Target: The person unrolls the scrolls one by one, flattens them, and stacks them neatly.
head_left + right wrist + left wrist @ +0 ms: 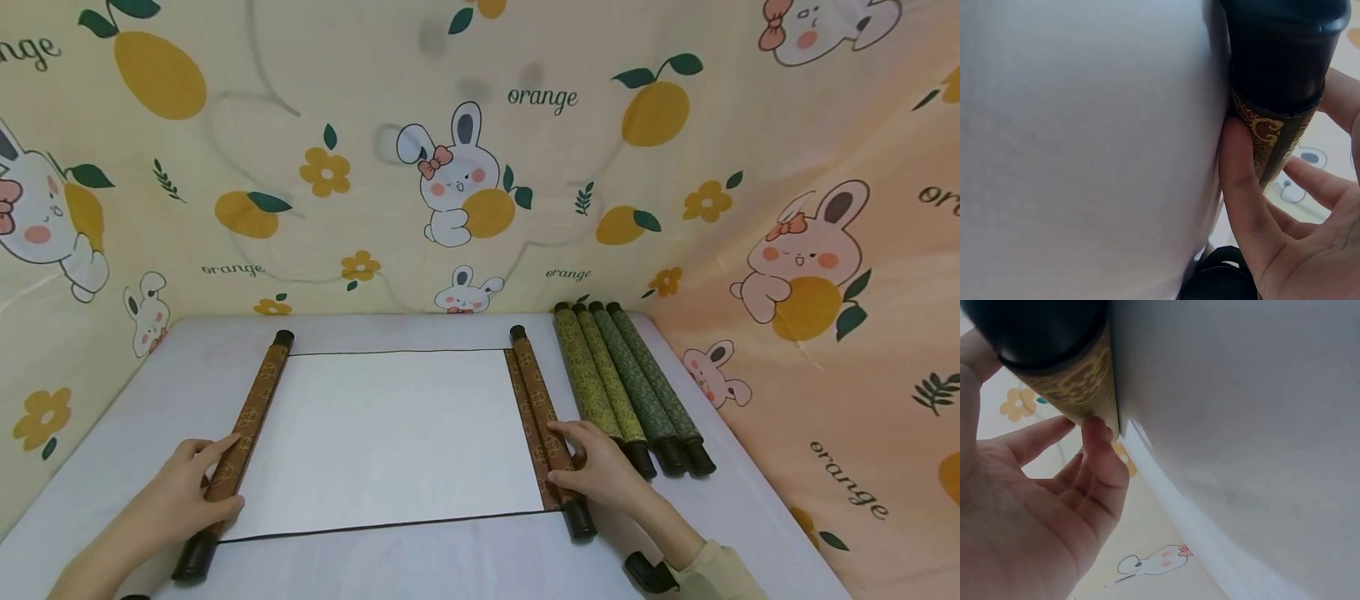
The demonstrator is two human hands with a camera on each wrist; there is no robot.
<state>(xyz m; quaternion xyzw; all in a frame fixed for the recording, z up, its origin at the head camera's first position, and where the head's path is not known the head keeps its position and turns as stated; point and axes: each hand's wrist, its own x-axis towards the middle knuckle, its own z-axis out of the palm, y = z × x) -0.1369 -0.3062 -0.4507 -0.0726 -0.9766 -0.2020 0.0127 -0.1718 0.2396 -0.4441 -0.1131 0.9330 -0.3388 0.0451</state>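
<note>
A scroll with a blank white sheet [397,433] lies spread on the table, bordered by thin dark lines. Its left roller [255,400] is covered in brown patterned cloth and has black end knobs. My left hand [176,492] grips that roller near its front end, thumb on the sheet side; the left wrist view shows the black knob [1041,331] close up. At the other side, my right hand [607,471] holds the matching right roller [534,375] between thumb and fingers. A strip of brown cloth [525,417] shows along this roller's inner side. In the right wrist view, the thumb [1241,181] lies against the roller below its black knob [1279,62].
Several rolled scrolls in yellow-green [585,367] and darker green [637,383] lie side by side at the right, close to my right hand. The white table [360,571] meets a printed cloth backdrop [360,83] behind and at both sides.
</note>
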